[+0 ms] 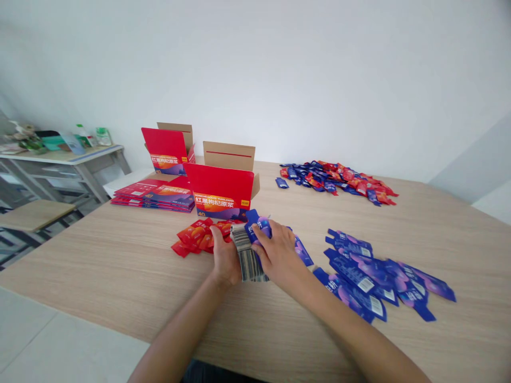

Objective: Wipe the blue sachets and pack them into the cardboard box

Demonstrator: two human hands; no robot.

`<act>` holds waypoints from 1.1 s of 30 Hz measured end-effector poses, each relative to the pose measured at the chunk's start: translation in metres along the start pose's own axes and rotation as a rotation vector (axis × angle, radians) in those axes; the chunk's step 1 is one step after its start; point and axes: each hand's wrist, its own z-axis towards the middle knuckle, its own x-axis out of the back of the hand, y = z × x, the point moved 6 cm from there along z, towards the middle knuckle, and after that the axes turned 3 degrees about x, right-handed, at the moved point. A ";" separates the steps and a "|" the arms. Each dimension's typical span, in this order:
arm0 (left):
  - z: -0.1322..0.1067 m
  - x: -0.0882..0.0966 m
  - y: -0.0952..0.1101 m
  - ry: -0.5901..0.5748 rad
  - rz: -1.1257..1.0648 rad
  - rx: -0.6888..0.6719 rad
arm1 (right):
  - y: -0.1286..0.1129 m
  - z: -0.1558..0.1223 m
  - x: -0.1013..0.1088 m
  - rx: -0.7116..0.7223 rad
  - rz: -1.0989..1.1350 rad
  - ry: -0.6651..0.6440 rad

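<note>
Between my hands, above the near middle of the table, is a thick stack of flat cartons [249,259], its striped grey and beige edges facing me. My left hand [226,261] grips the stack from the left side, thumb up. My right hand [282,250] closes on its right side, fingers over a blue carton [253,219] with white lettering at the top. Just behind my left hand lies a pile of red sachets [195,237]. Part of another blue carton [303,251] shows beyond my right hand.
Two open red boxes [219,183] [165,146] stand behind the sachets, near a pile of flat red boxes [155,194]. Flat blue cartons [359,271] spread out on the right. Mixed red and blue sachets [335,178] heap near the wall. A desk [59,154] and stool [35,214] stand left.
</note>
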 end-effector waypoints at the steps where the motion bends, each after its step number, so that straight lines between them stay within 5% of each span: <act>1: 0.000 0.002 0.003 0.008 -0.003 -0.018 | -0.003 -0.001 0.000 0.011 0.000 0.006; 8: 0.001 0.011 0.009 0.034 -0.004 -0.039 | -0.011 -0.006 -0.002 0.016 -0.019 0.017; 18: 0.003 -0.002 -0.023 -0.055 0.029 0.097 | 0.025 0.009 -0.011 -0.055 0.038 -0.050; 24: -0.003 -0.010 -0.008 -0.057 0.014 0.056 | 0.010 0.002 0.005 0.044 0.052 -0.042; 33: 0.001 0.003 0.004 -0.030 0.015 -0.011 | -0.007 -0.006 0.014 0.092 -0.100 -0.096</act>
